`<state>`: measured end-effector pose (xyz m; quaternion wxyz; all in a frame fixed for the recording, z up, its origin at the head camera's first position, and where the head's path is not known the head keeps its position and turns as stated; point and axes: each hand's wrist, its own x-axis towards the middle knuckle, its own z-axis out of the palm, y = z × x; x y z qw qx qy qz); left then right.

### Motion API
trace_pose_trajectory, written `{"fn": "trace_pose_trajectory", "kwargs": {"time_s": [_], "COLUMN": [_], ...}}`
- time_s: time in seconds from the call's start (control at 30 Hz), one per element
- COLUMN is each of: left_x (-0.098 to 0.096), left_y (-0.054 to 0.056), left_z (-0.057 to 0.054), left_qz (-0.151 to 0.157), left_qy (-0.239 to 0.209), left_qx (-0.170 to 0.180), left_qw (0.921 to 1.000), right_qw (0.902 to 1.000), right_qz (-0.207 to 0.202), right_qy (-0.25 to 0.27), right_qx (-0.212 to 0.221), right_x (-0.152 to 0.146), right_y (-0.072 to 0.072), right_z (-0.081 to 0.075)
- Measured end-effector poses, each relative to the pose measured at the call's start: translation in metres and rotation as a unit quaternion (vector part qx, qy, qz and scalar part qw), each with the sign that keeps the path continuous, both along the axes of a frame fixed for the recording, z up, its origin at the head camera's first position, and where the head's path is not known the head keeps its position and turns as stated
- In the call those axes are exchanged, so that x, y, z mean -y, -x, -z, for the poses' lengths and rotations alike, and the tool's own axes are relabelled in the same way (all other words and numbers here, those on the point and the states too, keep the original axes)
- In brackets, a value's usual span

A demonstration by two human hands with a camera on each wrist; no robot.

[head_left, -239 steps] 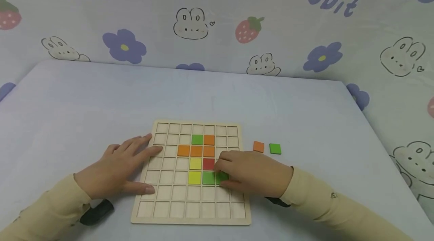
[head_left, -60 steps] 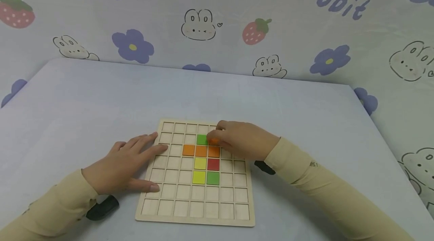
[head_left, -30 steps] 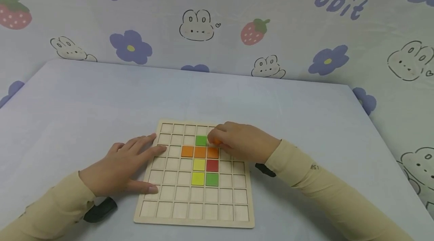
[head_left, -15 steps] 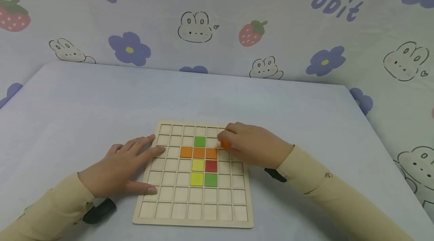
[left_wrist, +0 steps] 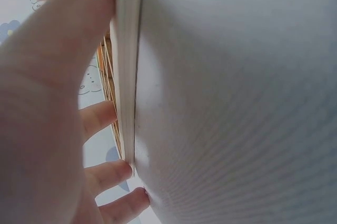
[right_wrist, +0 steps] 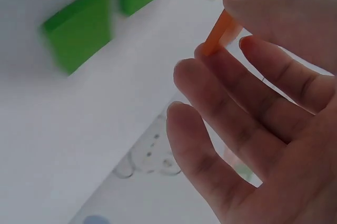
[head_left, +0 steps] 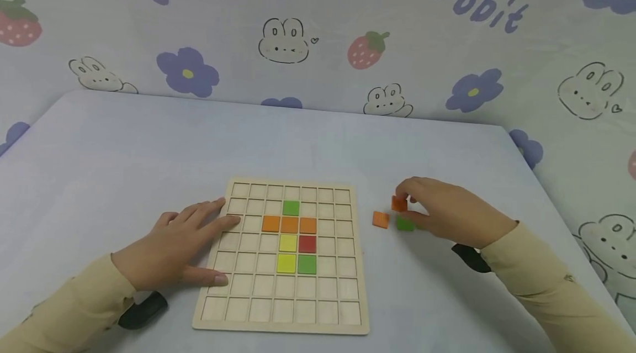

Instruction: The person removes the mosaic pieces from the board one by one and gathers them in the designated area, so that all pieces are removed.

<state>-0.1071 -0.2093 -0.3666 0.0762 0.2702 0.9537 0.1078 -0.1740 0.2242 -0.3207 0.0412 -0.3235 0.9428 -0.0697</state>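
A square wooden grid board (head_left: 238, 324) lies on the table, with several coloured tiles in its middle cells. My left hand (head_left: 171, 248) rests spread along the board's left edge, fingertips and thumb on its rim; the left wrist view shows the fingers at that edge. To the right of the board, my right hand (head_left: 454, 212) pinches an orange tile (head_left: 399, 204) between thumb and fingers, held tilted above the table. The right wrist view shows this tile edge-on, with the other fingers extended. Under the hand lie a green tile (head_left: 405, 224) and a second green tile (right_wrist: 79, 32).
Another loose orange tile (head_left: 380, 220) lies between the board and the green ones. On the board are an upper green tile (head_left: 291, 208), three orange tiles in a row, two yellow tiles, a red tile (head_left: 307, 243) and a lower green tile (head_left: 307, 264). A patterned cloth hangs behind.
My right hand has lifted the orange tile out of the board's second row and carried it right, off the board. A green tile on the board's right side is also gone since the first frame.
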Motion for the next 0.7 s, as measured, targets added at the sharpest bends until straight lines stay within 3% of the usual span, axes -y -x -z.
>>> {"fn": "trace_pose_trajectory", "kwargs": {"time_s": [0.27,0.57,0.7], "left_x": [-0.001,-0.002,-0.001], "left_y": [0.001,0.000,0.000], "left_z": [0.002,-0.001,0.000], "left_qz": [0.001,-0.001,-0.001], "left_qy": [0.000,-0.004,-0.001], "left_qx": [0.001,0.010,0.007], "left_qw": [1.0000,0.9999,1.0000], "right_qw": [0.9989,0.9990,0.9995], "right_qz": [0.045,0.041,0.022], "right_qy": [-0.007,-0.017,-0.017], "right_qx": [0.004,0.004,-0.017], "right_x": [-0.046,-0.070,-0.075], "right_y": [-0.004,-0.010,-0.011], "right_z": [0.007,0.014,0.018]}}
